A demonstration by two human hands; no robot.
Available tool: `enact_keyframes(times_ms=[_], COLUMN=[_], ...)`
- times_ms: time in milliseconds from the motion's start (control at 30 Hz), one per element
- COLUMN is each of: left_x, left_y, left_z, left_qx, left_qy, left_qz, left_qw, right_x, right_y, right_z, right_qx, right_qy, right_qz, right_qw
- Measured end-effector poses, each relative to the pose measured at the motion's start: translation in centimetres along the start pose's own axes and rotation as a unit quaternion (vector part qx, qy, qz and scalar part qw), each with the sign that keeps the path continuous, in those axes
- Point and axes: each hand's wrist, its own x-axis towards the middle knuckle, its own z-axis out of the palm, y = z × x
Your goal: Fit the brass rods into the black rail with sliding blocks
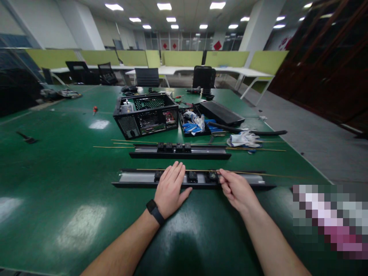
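Note:
My left hand (171,188) lies flat with fingers stretched out on the near black rail (135,179), covering one of its black socket blocks. A black watch sits on that wrist. My right hand (235,188) is closed in a pinch on a thin brass rod (201,170) that runs along the rail's far edge, next to another socket block (212,176). One more block (192,176) sits between my hands. A second black rail (201,152) with several blocks lies just beyond.
More brass rods (115,147) lie on the green table (57,172). An open black computer case (146,114), a tray with blue-white gloves (195,123), white gloves (244,138) and a black hose (270,133) sit farther back. The table's right edge drops to grey floor.

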Motion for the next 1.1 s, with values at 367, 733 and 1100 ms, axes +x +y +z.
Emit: enact_keyframes(times_ms=[367,733,1100], left_x=[-0.04,-0.09,-0.22], left_y=[-0.08,-0.08,-0.25], left_z=[0.06,0.09,0.18], left_qx=[-0.006,-0.014,-0.019], left_qy=[-0.011,-0.005,-0.005], left_qz=[0.004,0.004,0.001], left_qw=[1.000,1.000,1.000], right_x=[0.07,0.17,0.36], right_y=[-0.39,-0.44,-0.50], right_z=[-0.10,-0.19,-0.58], right_qx=[0.013,0.015,0.014], right_qy=[0.005,0.008,0.020], right_qz=[0.003,0.002,0.001], right_qw=[1.000,1.000,1.000])
